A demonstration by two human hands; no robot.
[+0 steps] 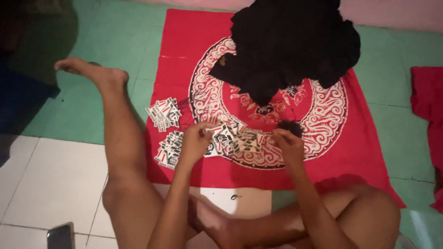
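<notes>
- Small white printed card tag with black and red markings [213, 130]: pinched at its edge by the left hand [196, 140], at centre of frame, just above the red cloth.
- Left hand: fingers closed on the card tag, thumb and forefinger doing the gripping.
- Right hand [287, 144]: right of centre, fingertips drawn together as if pinching something fine, possibly a thread; contents too small to confirm. Touching or just beside a small dark tuft of black strings [290, 126].
- Spread of matching printed card tags [240, 139]: lying between the two hands on the cloth, overlapping one another.
- Two further stacks of the same tags [164, 114], left of centre, one above the other, near the cloth's left edge.
- Handling, as judged: tags light, thin and fairly stiff, prone to bending or creasing; best taken by an edge or corner with a fingertip pinch, one at a time, since overlapped tags may slide together.
- Red square cloth with white circular ornamental pattern [360, 152]: spread flat on green and white floor tiles [60, 175].
- Heap of black fabric [290, 41]: upper centre of frame, resting on the cloth's far part.
- Second red fabric piece [427, 92]: at right edge.
- Dark flat phone [61, 236]: lower left corner, on white tile.
- Bare legs: framing the work area left and lower right.
</notes>
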